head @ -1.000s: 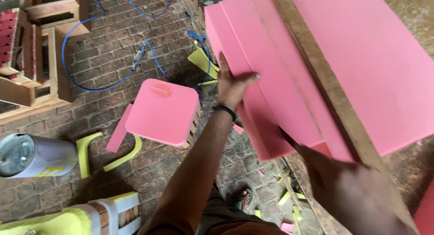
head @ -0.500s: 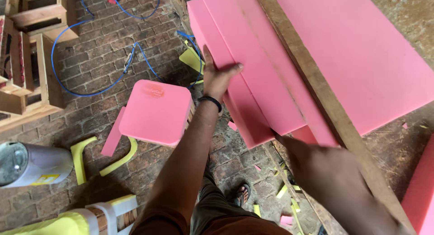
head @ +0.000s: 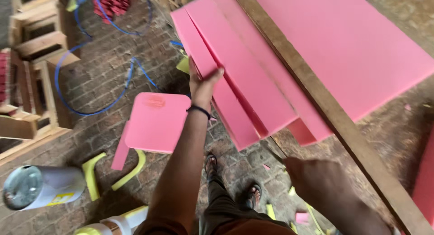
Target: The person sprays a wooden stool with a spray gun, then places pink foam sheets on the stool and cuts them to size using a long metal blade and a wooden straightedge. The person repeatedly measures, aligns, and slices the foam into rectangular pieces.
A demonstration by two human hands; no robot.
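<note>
Outdoors over a brick floor (head: 135,58), a person steadies a cut strip of pink foam (head: 226,104) with the left hand (head: 202,81), fingers spread flat and thumb hooked over its long edge, pressing rather than gripping. The right hand (head: 321,180) sits low and blurred near the counter's (head: 407,122) front edge; it appears closed around a thin dark blade or tool (head: 273,151) pointing toward the foam, though whether it truly grips cannot be told for certain. A long wooden batten (head: 316,94) lies diagonally across the large pink foam sheet (head: 352,49) like a straightedge. By the look of it, doing this well means keeping the left palm firm and flat so the strip does not creep, and keeping those fingers clear of the blade's line. The strip is soft-looking, matte, evenly pink, with clean square faces, and it overhangs the counter's near-left edge, parted from its neighbouring strip (head: 257,94) by a narrow slit. Below, a pink-topped stool (head: 156,122) stands on the bricks, beside yellow foam offcuts (head: 95,174), a blue hose (head: 90,81), wooden frames (head: 36,45) and a white cylindrical can (head: 43,187). Sandalled feet (head: 251,194) show underneath.
</note>
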